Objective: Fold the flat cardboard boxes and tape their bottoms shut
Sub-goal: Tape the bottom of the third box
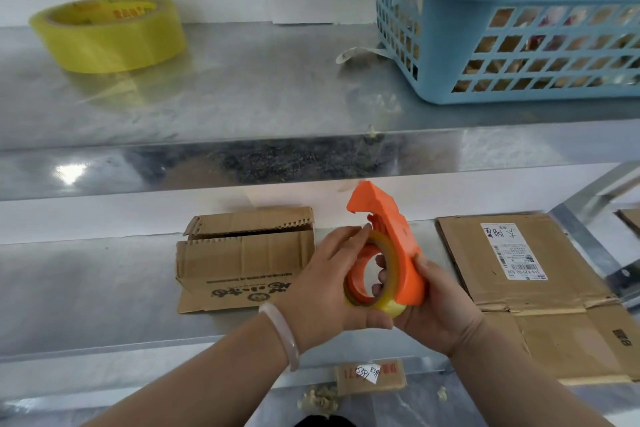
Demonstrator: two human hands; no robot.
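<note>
Nearby, flat cardboard (pixel 485 274) lay right on the tabletop (pixel 86 288), half-folded box (pixel 242 260) centre. You held the tape dispenser (pixel 391 218): right hand (pixel 443 312) grip curled round its body, left hand (pixel 322 288) pinching the roll (pixel 389 255). Step judged: readying tape. Next calls for freeing the tape end.

White slip (pixel 369 373) on cardboard scrap (pixel 393 383): handwritten 5391. Shipping label (pixel 512 251) on flat box (pixel 571 340): illegible.
</note>
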